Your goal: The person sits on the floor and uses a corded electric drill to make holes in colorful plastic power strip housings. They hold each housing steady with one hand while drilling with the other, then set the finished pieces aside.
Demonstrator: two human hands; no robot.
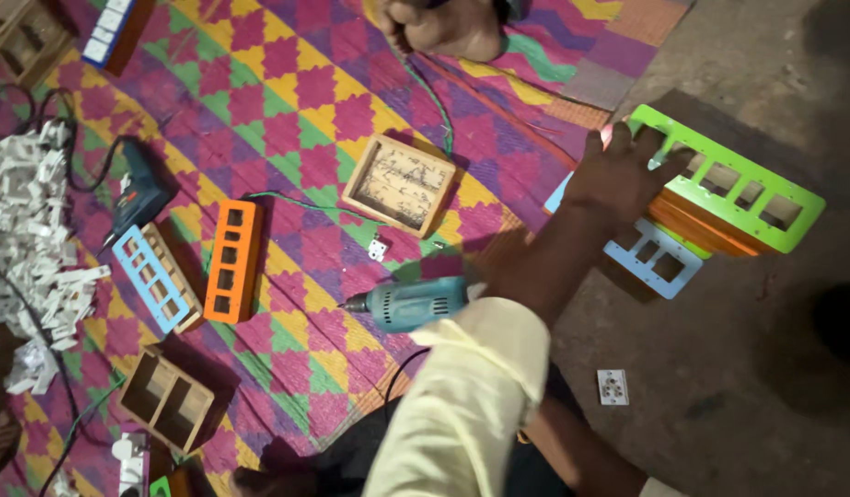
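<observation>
Bare grey floor (719,405) lies beside the woven mat with pink, yellow and green zigzags (287,101), and on this floor, at the mat's edge, we have our stack of coloured plates. Our right hand (618,170) lies flat on the top one, the bright green plastic faceplate with square cut-outs (747,189), with fingers spread over its near end; whether they curl under the edge to grip it, we cannot tell. The left hand is not in view.

Under the green plate sit orange panels (696,230) and, lowest, a light blue faceplate (655,258) that sticks out toward us. We judge that the step is to take one plate from this pile. To do it well, we should lift only the green one, keeping the fingers on the solid frame and not in the thin bars between openings, which could bend. We should raise it level, so the orange pieces below do not slide off.

Further out, the teal electric drill (416,302) lies on the mat near our sleeve, its bit pointing left. A small white socket module (612,387) rests on the floor, apart from the pile. Beyond the drill stands a shallow wooden box (399,184), and an orange faceplate on a wooden box (231,260) lies to its left. Another person's hand (439,28) is at the top of the mat.
</observation>
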